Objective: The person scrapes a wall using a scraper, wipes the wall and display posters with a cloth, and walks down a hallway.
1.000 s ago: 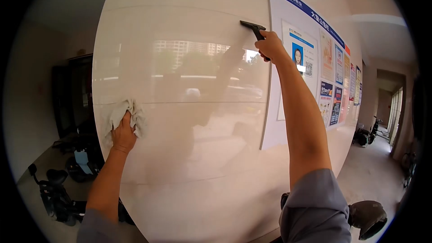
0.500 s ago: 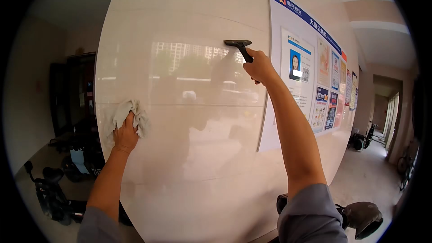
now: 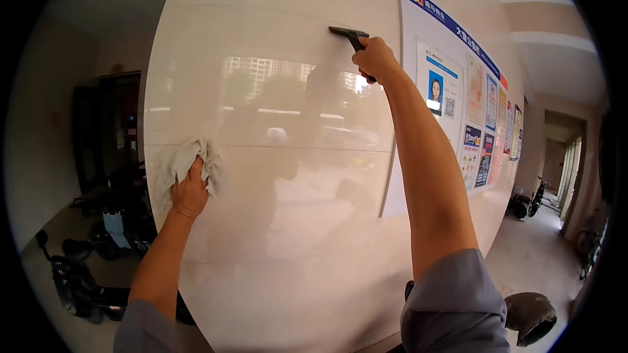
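My right hand (image 3: 377, 61) is wrapped round the handle of a black squeegee (image 3: 350, 34), its blade against the upper part of a glossy cream tiled wall (image 3: 261, 183). Lower and to the left, my left hand (image 3: 190, 191) presses a crumpled whitish cloth (image 3: 195, 157) to the same wall. That hand's fingers are bent into the cloth and partly hidden by it. Buildings and trees show as reflections in the polished tiles between the two hands.
A notice board (image 3: 432, 33) with several posters hangs right of my right hand. At the lower left stands a dark scooter (image 3: 78, 281). A corridor (image 3: 523, 242) with parked bikes runs off to the right. A dark padded object (image 3: 531, 317) sits at the lower right.
My right hand has moved the squeegee upward along the wall. The left hand and cloth sit slightly further right in view, and the view has shifted a little.
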`<state>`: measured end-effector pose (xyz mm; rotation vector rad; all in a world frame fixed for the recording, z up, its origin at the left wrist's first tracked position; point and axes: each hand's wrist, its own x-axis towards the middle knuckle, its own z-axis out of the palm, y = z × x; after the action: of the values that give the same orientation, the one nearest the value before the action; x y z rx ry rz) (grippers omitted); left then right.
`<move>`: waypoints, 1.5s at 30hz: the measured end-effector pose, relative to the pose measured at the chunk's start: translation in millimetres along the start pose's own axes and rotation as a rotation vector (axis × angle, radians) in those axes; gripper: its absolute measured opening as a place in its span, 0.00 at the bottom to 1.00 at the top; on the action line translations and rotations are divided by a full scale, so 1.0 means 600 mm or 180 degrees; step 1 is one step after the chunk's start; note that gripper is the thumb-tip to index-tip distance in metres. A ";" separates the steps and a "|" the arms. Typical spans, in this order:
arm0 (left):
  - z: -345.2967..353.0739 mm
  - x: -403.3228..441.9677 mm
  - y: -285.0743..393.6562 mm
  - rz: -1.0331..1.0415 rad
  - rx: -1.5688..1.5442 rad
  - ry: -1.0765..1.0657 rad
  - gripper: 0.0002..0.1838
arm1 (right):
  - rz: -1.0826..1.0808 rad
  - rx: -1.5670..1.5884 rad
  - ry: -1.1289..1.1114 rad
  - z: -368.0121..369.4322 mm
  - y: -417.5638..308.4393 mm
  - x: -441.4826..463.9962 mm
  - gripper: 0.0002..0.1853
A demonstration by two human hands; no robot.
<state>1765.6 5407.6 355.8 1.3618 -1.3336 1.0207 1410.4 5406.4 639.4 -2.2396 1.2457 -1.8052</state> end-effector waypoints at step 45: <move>-0.025 0.000 0.015 -0.0084 -0.0029 0.0181 0.32 | -0.1253 -0.1288 -0.0442 0.183 -0.178 -0.106 0.28</move>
<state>1757.1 5422.8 359.4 1.3307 -1.2737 1.0271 1560.2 5466.2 599.7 -2.9552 1.3150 -1.5639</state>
